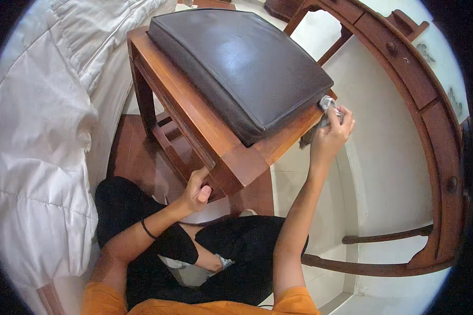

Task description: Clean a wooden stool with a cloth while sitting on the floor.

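Note:
A wooden stool (246, 165) stands tilted in the view before me, with a dark brown leather-like cushion (236, 67) on its seat. My right hand (333, 130) pinches a crumpled grey cloth (326, 103) against the right end of the seat's wooden edge, beside the cushion corner. Part of the cloth hangs down below the fingers. Under the near corner, my left hand (197, 193) grips the stool's frame, thumb towards me. Its other fingers are mostly hidden by the wood.
White quilted bedding (39, 157) hangs down along the left. A wooden desk with drawers (402, 67) curves along the right, in front of a pale wall (386, 130). Reddish-brown boards (126, 149) and pale floor tiles (295, 193) lie below. My crossed legs (236, 260) are close under the stool.

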### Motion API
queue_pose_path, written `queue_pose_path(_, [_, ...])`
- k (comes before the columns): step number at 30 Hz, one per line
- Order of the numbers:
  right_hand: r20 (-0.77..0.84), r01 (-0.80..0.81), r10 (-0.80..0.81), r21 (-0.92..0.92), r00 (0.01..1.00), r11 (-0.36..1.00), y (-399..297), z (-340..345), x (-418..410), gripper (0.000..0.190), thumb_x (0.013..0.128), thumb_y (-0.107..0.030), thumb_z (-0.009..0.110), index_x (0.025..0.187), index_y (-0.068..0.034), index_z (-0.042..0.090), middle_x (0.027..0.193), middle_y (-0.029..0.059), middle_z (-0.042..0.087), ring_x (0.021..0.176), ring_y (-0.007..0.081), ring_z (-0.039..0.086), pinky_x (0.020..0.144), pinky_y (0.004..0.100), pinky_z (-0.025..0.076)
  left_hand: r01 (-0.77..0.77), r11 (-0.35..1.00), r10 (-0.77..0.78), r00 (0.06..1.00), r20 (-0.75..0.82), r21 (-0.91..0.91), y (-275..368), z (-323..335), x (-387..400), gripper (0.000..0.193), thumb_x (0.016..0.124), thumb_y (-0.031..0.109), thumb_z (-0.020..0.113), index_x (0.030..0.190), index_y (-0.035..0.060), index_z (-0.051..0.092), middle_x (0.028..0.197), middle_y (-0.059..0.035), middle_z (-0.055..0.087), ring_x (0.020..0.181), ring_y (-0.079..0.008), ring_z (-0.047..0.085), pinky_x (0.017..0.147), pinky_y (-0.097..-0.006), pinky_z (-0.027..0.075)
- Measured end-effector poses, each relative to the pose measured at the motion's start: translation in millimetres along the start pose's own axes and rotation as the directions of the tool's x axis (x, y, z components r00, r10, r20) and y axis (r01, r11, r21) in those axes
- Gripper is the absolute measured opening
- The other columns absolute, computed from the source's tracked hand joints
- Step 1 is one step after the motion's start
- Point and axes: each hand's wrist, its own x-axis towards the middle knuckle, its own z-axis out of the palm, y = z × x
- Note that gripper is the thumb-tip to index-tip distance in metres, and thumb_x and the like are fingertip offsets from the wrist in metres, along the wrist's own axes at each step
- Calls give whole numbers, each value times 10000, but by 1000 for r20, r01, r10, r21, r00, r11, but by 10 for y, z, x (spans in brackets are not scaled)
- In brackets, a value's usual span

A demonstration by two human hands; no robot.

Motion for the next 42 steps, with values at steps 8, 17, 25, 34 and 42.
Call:
queue_pose_path(8, [221,54,-150,388,964,920,-545,-479,90,317,616,122,462,836,18,667,932,106,603,812,265,502,730,312,427,86,981,-95,994,44,174,-483,-168,-252,726,908,545,376,1154,-131,480,937,-231,564,852,-338,556,819,-380,417])
queue_pose_path(17, [150,-230,215,91,965,969,-33,-13,-48,499,655,138,443,1079,-10,662,1044,167,539,1002,334,509,889,394,412,41,970,8,980,-201,238,-614,-77,-298,754,900,586,334,1098,-123,503,904,-241,554,825,-352,543,800,-410,411])
queue_pose_path(25, [-226,-143,255,416,940,898,-982,50,-761,418,707,95,396,1059,120,619,1078,195,490,998,312,509,892,385,407,70,994,-70,998,-4,85,-443,-129,-218,744,884,610,355,1035,-99,521,861,-212,563,781,-336,546,747,-394,418])
queue_pose_path(34, [-45,-396,469,468,882,790,-351,319,-610,282,853,65,382,1013,117,609,1095,133,498,994,227,521,851,299,426,-15,1000,14,1000,-10,-24,-229,10,-33,719,889,618,370,984,-79,515,768,-153,555,681,-297,545,663,-373,434])
queue_pose_path(42, [-285,-174,343,484,895,857,-680,143,-658,210,812,54,400,817,111,603,876,90,528,752,172,500,669,301,422,-9,998,13,999,-53,63,-45,10,-10,748,883,616,374,1036,-105,504,799,-172,562,719,-289,559,673,-370,437])
